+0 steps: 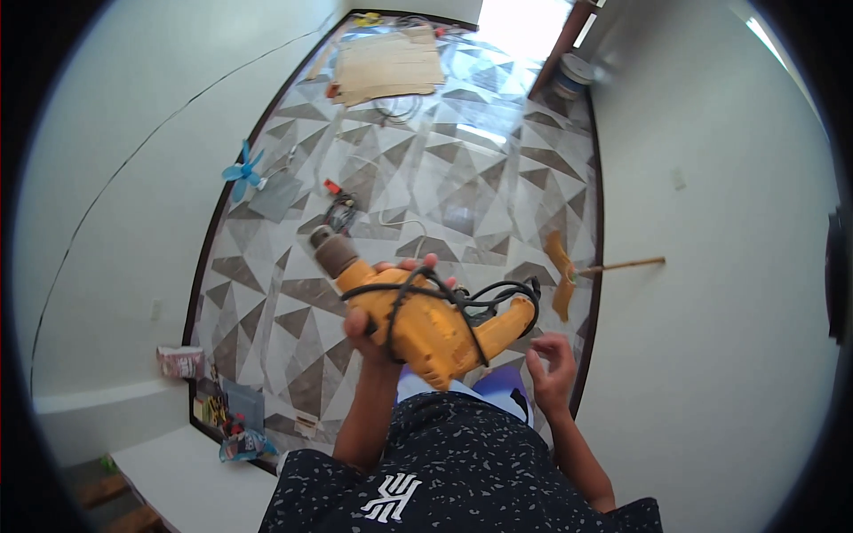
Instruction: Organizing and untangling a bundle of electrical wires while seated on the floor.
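Left hand (373, 333) gripped the drill (426, 324) around its body, fingers wrapped, holding it up over the floor (462, 178) at waist height, chuck pointing up-left. Right hand (553, 369) was free, fingers loosely curled and holding nothing, just beside the drill's handle end. Black cord (462, 302) was looped around the body and handle.

Judgement: the step looked like handling the wrapped cord; best done by keeping the left grip firm on the body and letting the right hand work the loops near the handle, so the drill would not twist or drop.

Drill was yellow-orange, with a dark grey chuck and scuffed casing.
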